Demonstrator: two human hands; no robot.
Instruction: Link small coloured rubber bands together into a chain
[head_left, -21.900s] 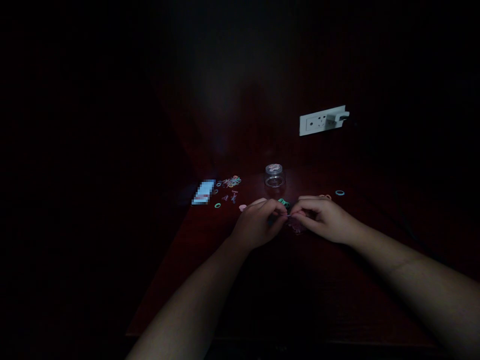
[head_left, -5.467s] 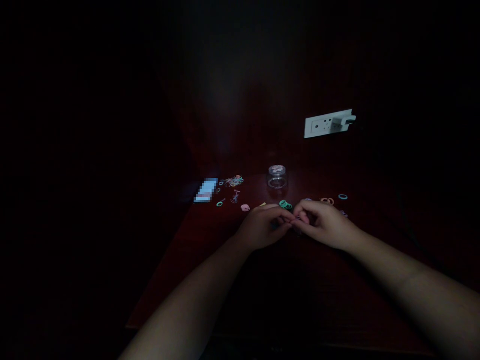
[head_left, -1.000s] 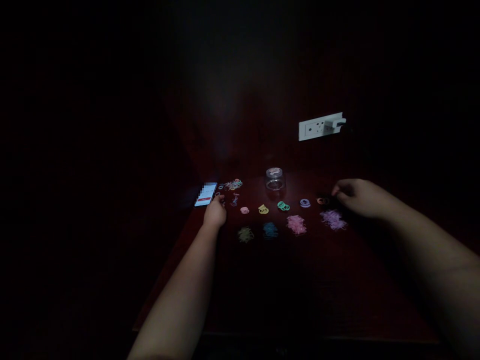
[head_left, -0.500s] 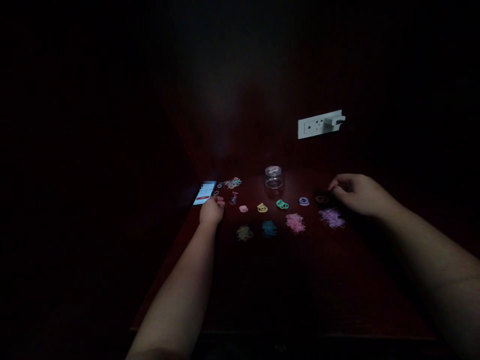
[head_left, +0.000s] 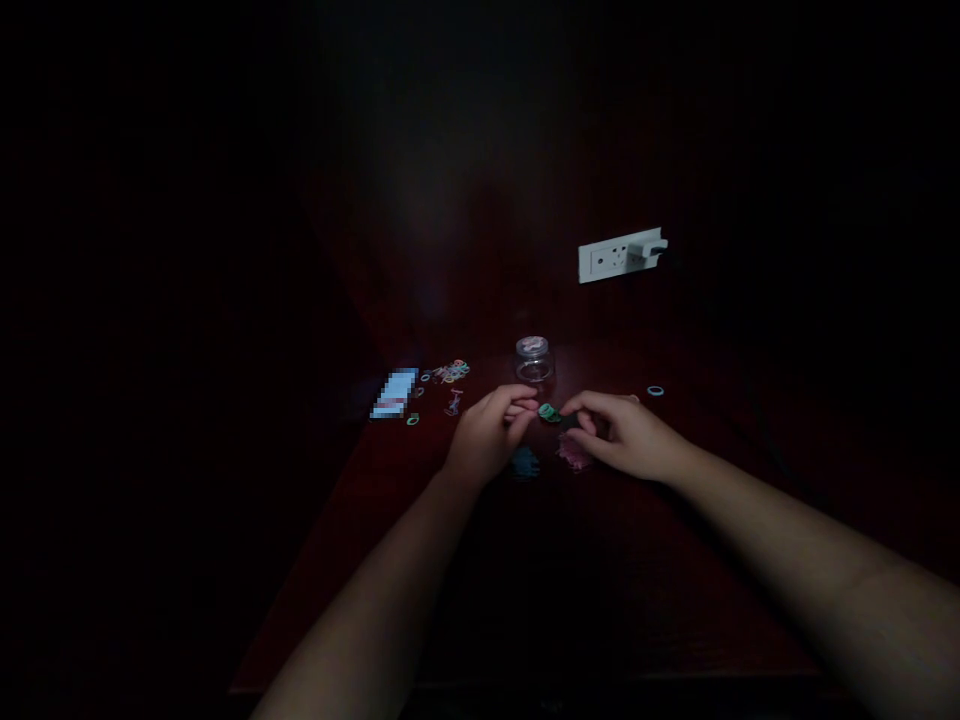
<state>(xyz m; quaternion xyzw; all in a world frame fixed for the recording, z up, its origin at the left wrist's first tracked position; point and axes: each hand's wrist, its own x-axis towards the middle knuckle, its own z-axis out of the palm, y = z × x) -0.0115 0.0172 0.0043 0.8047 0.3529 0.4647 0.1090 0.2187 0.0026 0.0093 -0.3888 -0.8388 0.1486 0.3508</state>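
Note:
My left hand point(head_left: 491, 430) is just left of a small cluster of green hair ties point(head_left: 549, 412), its thumb and fingers drawn together; anything between them is too small and dark to make out. On the cluster's other side is my right hand point(head_left: 622, 432), index finger stretched toward the green ties and thumb apart, with nothing visible in its grip. Below the hands lie a pile of blue bands point(head_left: 525, 462) and a pile of pink bands point(head_left: 574, 452), the pink one partly covered by my right hand. The other colour groups are mostly hidden behind my hands.
A lidded clear jar point(head_left: 534, 362) stands behind the hands. At left are a lit phone point(head_left: 394, 393), a mixed heap of bands point(head_left: 452, 371) and a loose green ring point(head_left: 412, 420). A blue ring point(head_left: 655, 391) lies at right. A wall socket point(head_left: 619, 256) holds a plug.
My left hand has come from beside the phone to the middle. My right hand has moved left from the far-right ties, uncovering the blue ring. Both now flank the green ties.

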